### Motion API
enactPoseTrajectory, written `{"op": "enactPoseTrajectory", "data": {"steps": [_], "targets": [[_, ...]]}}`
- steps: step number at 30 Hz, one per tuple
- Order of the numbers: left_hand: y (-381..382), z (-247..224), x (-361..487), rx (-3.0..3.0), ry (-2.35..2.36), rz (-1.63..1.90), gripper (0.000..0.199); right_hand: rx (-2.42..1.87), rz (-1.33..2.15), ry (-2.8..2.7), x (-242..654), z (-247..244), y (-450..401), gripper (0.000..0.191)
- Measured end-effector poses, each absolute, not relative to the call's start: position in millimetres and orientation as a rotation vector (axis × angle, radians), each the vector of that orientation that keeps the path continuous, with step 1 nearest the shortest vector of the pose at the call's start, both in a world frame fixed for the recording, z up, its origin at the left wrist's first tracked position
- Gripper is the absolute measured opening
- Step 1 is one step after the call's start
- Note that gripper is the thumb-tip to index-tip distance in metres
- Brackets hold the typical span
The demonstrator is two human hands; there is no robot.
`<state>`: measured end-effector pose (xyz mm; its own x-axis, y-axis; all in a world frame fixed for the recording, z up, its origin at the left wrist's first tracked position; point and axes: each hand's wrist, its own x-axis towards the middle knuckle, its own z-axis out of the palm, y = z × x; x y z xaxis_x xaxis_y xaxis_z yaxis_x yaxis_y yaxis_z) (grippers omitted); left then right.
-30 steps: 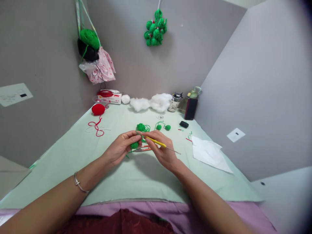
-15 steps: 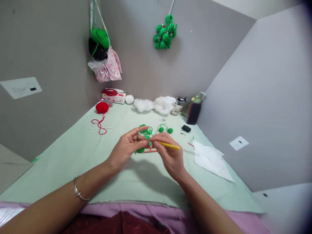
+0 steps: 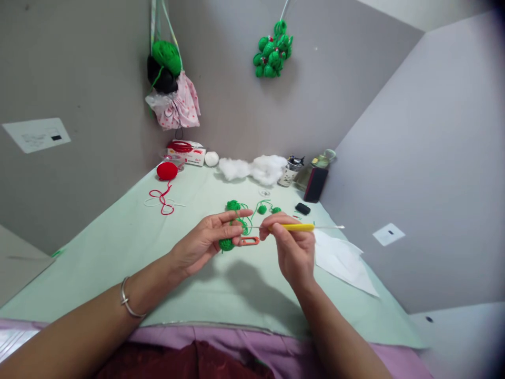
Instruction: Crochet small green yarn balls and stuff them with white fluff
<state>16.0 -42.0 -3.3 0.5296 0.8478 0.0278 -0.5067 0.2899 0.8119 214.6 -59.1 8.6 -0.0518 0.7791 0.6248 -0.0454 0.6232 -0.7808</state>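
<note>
Between its thumb and fingers my left hand (image 3: 211, 234) pinches a small green crochet piece (image 3: 226, 244), partly hidden by the fingers. A yellow-handled crochet hook (image 3: 298, 227) lies level in my right hand (image 3: 290, 242), whose fingers close round the handle. One thin metal end of the hook points at the crochet piece by my left thumb; whether it touches is too small to tell. Beyond the left fingers sit green yarn (image 3: 233, 205) and loose strands. An orange-framed tool (image 3: 250, 241), perhaps scissors or a cutter, shows on the table between both hands.
Two small green balls (image 3: 262, 209) with tails lie behind my hands. A red yarn ball (image 3: 167, 171) sits at the left, white stuffing (image 3: 268, 169) at the back. A black phone (image 3: 316, 185) leans at right, above a white cloth or paper sheet (image 3: 339, 258).
My right hand has moved right with the crochet hook, away from the left hand. The hook has turned from slanted to nearly level. The left index finger is straighter.
</note>
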Motion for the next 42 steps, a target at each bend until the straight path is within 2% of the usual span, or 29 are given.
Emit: {"op": "enactPoseTrajectory", "data": {"steps": [3, 5, 8, 11, 13, 17, 22, 24, 27, 30, 33, 37, 40, 42], "targets": [[-45, -3, 20, 0.888, 0.483, 1.032, 0.043, -0.634, 0.953, -1.386, 212, 5, -56, 0.019], [-47, -4, 25, 0.915, 0.542, 1.111, 0.049, -0.683, 0.856, -1.485, 208, -1, -57, 0.019], [-51, -9, 31, 0.969, 0.609, 1.160, 0.063, -0.793, 0.291, -1.777, 201, -11, -62, 0.024], [-53, -11, 32, 0.950, 0.585, 1.048, 0.062, -0.767, -0.138, -1.872, 199, -17, -67, 0.036], [-50, -9, 30, 0.895, 0.533, 0.966, 0.055, -0.747, -0.072, -1.826, 200, -14, -67, 0.032], [-43, -5, 21, 0.835, 0.467, 0.930, 0.044, -0.743, 0.421, -1.578, 210, 1, -61, 0.017], [-43, -6, 21, 0.865, 0.480, 0.963, 0.036, -0.691, 0.851, -1.407, 213, 6, -55, 0.019], [-45, -8, 25, 0.904, 0.512, 0.974, 0.038, -0.710, 0.768, -1.574, 208, 2, -57, 0.016], [-45, -12, 29, 0.980, 0.549, 0.931, 0.040, -0.773, 0.307, -1.828, 203, -5, -60, 0.019], [-44, -14, 29, 0.972, 0.596, 0.870, 0.046, -0.863, -0.063, -1.768, 211, -6, -54, 0.024], [-41, -15, 26, 0.940, 0.613, 0.848, 0.047, -1.016, -0.217, -1.583, 238, 0, -38, 0.015], [-39, -20, 25, 0.989, 0.617, 0.856, 0.036, -1.197, -0.133, -1.363, 276, 8, -15, 0.018], [-39, -23, 26, 1.076, 0.674, 0.887, 0.026, -1.142, 0.272, -1.220, 280, 6, -10, 0.018], [-40, -24, 27, 1.160, 0.718, 0.906, 0.019, -1.074, 0.571, -1.230, 267, 2, -15, 0.024]]}}
